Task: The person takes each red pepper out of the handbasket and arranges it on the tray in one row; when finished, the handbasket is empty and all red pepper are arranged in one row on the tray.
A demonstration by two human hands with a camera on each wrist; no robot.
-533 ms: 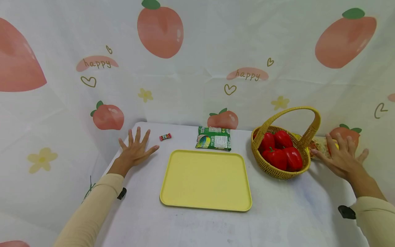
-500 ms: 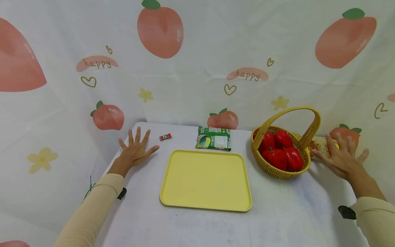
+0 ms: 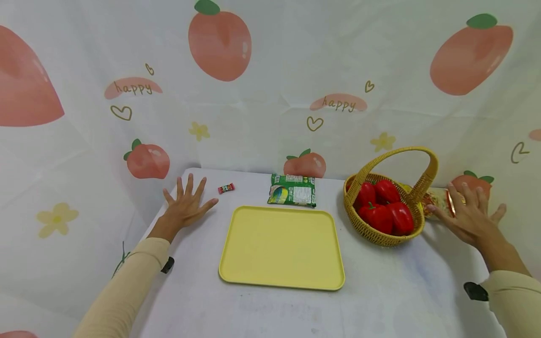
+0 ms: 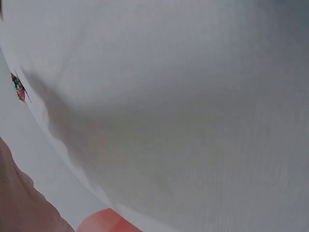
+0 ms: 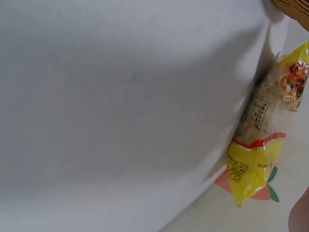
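My left hand (image 3: 184, 206) is held at the table's left side with its fingers spread, holding nothing. A small red wrapped candy (image 3: 226, 188) lies just beyond its thumb and also shows at the left edge of the left wrist view. At the far right my right hand (image 3: 475, 218) is likewise spread and holds nothing. Its fingers overlap a clear and yellow food packet (image 5: 258, 130) in the head view, partly hiding it. Left of that hand stands a yellow wicker basket (image 3: 352, 218) with a tall handle, holding several red bell peppers (image 3: 377, 217).
A yellow rectangular tray (image 3: 282, 249) lies flat in the middle of the white table (image 3: 274, 314). Behind it is a green packet (image 3: 292, 190) with printed labels. A white cloth (image 3: 262, 122) printed with peaches hangs along the back and left side.
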